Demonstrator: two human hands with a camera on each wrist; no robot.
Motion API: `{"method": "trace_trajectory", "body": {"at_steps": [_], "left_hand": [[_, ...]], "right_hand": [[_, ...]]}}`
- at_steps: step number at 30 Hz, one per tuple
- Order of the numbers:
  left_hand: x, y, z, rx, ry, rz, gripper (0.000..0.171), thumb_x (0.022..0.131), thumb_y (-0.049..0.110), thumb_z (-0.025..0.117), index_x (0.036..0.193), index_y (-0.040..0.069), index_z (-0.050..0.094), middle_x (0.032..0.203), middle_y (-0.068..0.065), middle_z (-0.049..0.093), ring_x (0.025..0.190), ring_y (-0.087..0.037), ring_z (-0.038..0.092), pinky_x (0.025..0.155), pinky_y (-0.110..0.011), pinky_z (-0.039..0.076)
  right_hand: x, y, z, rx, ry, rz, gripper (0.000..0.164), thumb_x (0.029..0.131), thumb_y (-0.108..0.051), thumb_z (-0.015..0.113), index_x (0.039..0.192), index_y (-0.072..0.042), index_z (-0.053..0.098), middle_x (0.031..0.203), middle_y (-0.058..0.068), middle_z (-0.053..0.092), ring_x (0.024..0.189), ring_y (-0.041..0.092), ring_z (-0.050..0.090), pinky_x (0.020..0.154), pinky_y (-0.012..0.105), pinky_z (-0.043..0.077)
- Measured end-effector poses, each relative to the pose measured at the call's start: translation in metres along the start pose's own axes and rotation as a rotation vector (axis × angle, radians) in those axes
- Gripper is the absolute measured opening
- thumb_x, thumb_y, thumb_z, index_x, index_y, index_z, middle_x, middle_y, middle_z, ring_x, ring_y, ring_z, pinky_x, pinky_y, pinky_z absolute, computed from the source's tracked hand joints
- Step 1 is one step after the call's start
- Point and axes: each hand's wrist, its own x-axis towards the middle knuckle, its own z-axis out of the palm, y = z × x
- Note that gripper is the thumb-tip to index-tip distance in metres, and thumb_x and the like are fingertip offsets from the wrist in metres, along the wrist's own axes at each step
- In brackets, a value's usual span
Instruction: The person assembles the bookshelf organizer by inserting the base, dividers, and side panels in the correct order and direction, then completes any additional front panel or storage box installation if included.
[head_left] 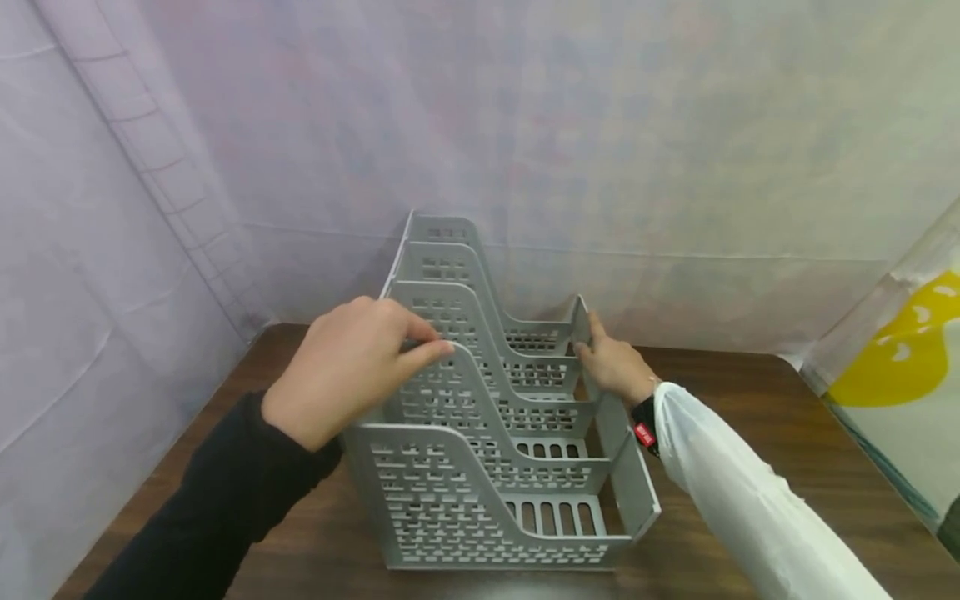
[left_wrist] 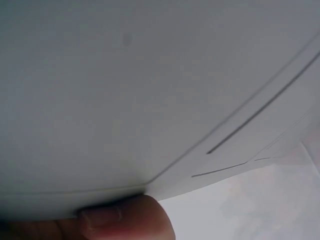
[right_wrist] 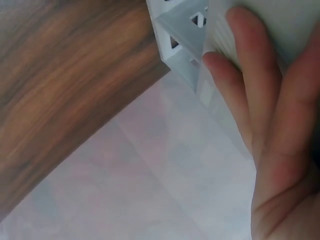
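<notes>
A light grey plastic file rack with several upright slotted dividers stands on the table, its low open side facing right. My left hand pinches the top edge of the second divider from the front between thumb and fingers. In the left wrist view, a fingertip presses at the edge of a smooth grey panel. At the far end of the rack's low right side, my right hand grips the end panel, thumb on the inner face. The right wrist view shows its fingers extended along the panel's outer face.
Under the rack is a dark brown wood-grain table. Pale cloth sheets hang behind it and at the left. A yellow shape is printed on the cloth at the right.
</notes>
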Motion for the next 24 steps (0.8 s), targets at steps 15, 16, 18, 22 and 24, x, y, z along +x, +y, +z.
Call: {"method": "trace_trajectory", "body": {"at_steps": [15,16,18,22,24], "left_hand": [[-0.005,-0.004,0.002,-0.005,0.000,-0.019,0.027,0.091,0.039,0.061,0.102,0.019,0.076,0.092,0.000,0.075,0.055,-0.007,0.051,0.047,-0.025,0.034],[-0.006,-0.004,0.002,-0.008,0.000,-0.017,0.027,0.091,0.039,0.061,0.102,0.019,0.076,0.092,0.001,0.074,0.056,-0.007,0.051,0.047,-0.024,0.034],[-0.007,-0.003,0.002,-0.012,0.006,-0.013,0.026,0.091,0.039,0.061,0.101,0.020,0.076,0.092,0.001,0.074,0.055,-0.007,0.051,0.047,-0.025,0.034],[-0.008,-0.002,0.001,-0.002,0.007,-0.009,0.026,0.091,0.039,0.061,0.100,0.020,0.076,0.091,0.002,0.074,0.055,-0.006,0.051,0.047,-0.024,0.035],[-0.007,-0.001,0.001,-0.001,0.000,-0.004,0.025,0.091,0.038,0.062,0.101,0.020,0.076,0.090,0.002,0.074,0.054,-0.007,0.050,0.047,-0.024,0.033]], "right_hand": [[-0.001,0.005,0.027,0.038,0.024,-0.015,0.075,0.099,-0.057,0.020,0.153,-0.012,-0.006,0.134,0.031,0.050,0.119,0.047,0.053,0.099,0.055,0.041],[-0.002,0.005,0.028,0.042,0.022,-0.013,0.076,0.099,-0.059,0.019,0.153,-0.013,-0.007,0.132,0.030,0.052,0.118,0.047,0.053,0.099,0.054,0.041],[-0.003,0.006,0.030,0.052,0.033,-0.011,0.077,0.098,-0.062,0.016,0.153,-0.014,-0.007,0.124,0.027,0.060,0.117,0.046,0.055,0.098,0.055,0.041],[-0.007,0.011,0.043,0.076,0.066,0.007,0.076,0.097,-0.063,0.013,0.154,-0.015,-0.001,0.120,0.027,0.063,0.114,0.047,0.056,0.095,0.056,0.043],[-0.010,0.016,0.052,0.091,0.081,0.030,0.074,0.097,-0.062,0.011,0.154,-0.016,0.003,0.130,0.028,0.055,0.117,0.049,0.053,0.096,0.057,0.042]]}}
